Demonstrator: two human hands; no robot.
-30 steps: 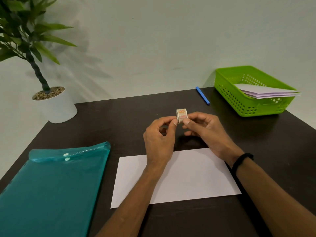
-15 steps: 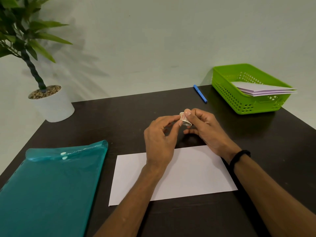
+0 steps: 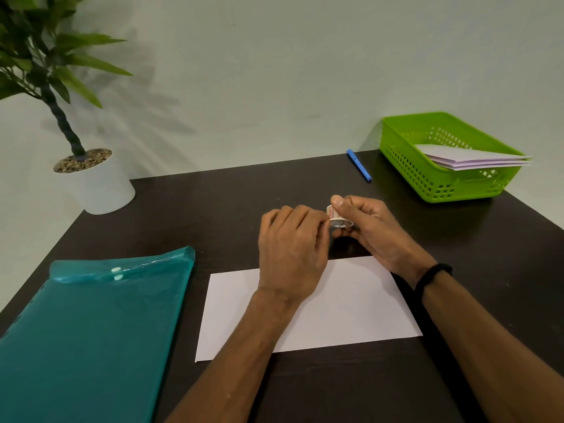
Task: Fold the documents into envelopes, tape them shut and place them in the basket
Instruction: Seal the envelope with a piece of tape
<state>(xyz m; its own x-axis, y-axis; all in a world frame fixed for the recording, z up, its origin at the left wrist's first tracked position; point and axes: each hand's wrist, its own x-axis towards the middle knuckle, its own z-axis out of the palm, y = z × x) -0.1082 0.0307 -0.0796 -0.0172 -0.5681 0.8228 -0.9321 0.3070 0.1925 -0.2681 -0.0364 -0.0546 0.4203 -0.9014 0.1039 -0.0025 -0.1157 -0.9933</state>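
Observation:
A small roll of tape (image 3: 338, 217) is held above the dark table by my right hand (image 3: 367, 228), thumb on top and fingers curled under it. My left hand (image 3: 291, 253) has its fingertips pinched at the roll's left edge. Below both hands a folded white paper (image 3: 351, 306) lies flat on the table. A green basket (image 3: 427, 175) stands at the back right with several folded white envelopes (image 3: 476, 158) resting in it and sticking out over its right rim.
A teal plastic document folder (image 3: 91, 331) lies at the front left. A white pot with a green plant (image 3: 94, 184) stands at the back left corner. A blue pen (image 3: 359, 169) lies near the wall beside the basket.
The tape roll has tipped from upright to lying nearly flat in my right hand. My left fingertips have closed in on its edge. The hands stay in about the same place.

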